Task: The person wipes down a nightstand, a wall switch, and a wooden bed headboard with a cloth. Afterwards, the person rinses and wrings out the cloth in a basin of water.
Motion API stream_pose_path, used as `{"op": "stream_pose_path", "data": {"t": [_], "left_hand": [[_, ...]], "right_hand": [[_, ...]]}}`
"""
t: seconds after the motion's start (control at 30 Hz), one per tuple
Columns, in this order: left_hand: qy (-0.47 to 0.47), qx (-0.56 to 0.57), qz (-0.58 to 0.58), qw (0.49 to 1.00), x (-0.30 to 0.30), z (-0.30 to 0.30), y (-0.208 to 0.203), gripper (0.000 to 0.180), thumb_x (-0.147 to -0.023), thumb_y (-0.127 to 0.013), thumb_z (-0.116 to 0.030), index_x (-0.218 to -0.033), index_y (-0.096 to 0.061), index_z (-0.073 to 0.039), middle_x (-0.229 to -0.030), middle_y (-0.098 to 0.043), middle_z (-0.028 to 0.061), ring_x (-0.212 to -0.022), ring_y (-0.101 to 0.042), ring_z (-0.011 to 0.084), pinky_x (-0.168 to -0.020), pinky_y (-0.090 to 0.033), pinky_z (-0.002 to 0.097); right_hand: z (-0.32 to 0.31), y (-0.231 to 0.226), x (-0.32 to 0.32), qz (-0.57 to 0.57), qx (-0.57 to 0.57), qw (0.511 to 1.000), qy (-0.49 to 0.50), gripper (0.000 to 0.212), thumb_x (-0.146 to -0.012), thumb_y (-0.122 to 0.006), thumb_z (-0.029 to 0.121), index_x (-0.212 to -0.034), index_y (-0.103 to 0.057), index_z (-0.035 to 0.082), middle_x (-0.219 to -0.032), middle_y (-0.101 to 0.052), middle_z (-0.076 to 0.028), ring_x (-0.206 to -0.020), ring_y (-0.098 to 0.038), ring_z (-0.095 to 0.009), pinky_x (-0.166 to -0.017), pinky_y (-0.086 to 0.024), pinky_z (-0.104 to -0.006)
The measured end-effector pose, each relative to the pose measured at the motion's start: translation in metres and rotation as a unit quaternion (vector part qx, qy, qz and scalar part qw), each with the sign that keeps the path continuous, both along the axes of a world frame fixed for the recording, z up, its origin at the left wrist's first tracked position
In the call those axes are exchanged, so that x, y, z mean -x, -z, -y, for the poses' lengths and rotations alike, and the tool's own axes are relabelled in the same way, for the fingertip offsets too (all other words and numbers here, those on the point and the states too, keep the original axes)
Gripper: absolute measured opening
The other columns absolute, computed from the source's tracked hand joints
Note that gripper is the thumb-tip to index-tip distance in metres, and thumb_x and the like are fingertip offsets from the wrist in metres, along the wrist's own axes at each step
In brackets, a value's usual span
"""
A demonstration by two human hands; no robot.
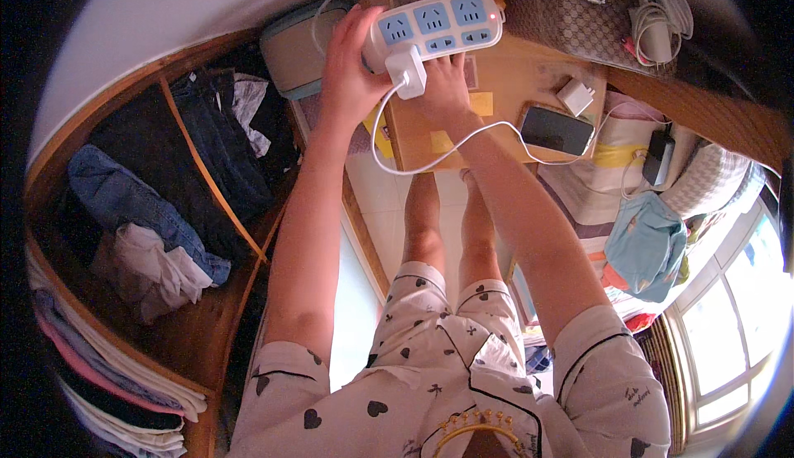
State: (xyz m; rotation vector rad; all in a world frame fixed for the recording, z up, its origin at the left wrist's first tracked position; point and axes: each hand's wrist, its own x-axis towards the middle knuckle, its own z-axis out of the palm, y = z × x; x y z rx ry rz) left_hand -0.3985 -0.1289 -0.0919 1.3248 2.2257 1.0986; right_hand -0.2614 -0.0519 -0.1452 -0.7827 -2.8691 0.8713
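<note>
My left hand (351, 69) is closed around the left end of a white power strip (451, 23) with blue socket faces and a small red light at its right end. A white charger (407, 71) sits at the strip's lower left edge. From it a white cable (422, 168) loops down and across to a dark-screened phone (556, 130) lying on the wooden table (504, 69). Just right of the charger, my right hand (447, 92) reaches beneath the strip; its fingertips are hidden there, so its grip is unclear.
A second white charger (576, 95) rests beside the phone. Coiled white cables (660, 28) lie on the patterned brown surface at the far right. Left stands a wooden shelf (186, 338) with folded clothes. A black device (658, 158) lies among fabrics at right.
</note>
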Motion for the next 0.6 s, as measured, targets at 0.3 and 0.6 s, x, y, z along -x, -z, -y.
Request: {"op": "stream_pose_path", "data": {"t": [0.3, 0.6], "left_hand": [[0.013, 0.035, 0.021, 0.999, -0.002, -0.012, 0.045, 0.081, -0.056, -0.084, -0.013, -0.128, -0.047, -0.011, -0.131, -0.048, 0.0170, -0.126, -0.042, 0.0356, -0.105, -0.036, 0.0452], [0.028, 0.060, 0.162, 0.985, 0.005, 0.010, 0.058, 0.079, -0.059, -0.082, -0.011, -0.129, -0.046, -0.014, -0.134, -0.046, 0.0156, -0.130, -0.038, 0.0360, -0.107, -0.034, 0.0448]], "right_hand": [[0.043, -0.019, -0.076, 0.084, -0.035, 0.994, -0.059, 0.058, -0.083, -0.057, 0.031, -0.138, -0.040, 0.036, -0.149, -0.028, -0.001, -0.139, -0.022, -0.027, -0.111, -0.012, -0.0571], [0.062, -0.029, -0.144, 0.090, -0.010, 0.986, -0.141, 0.058, -0.079, -0.064, 0.019, -0.132, -0.047, 0.035, -0.147, -0.032, 0.004, -0.137, -0.027, -0.021, -0.113, -0.016, -0.0529]]}}
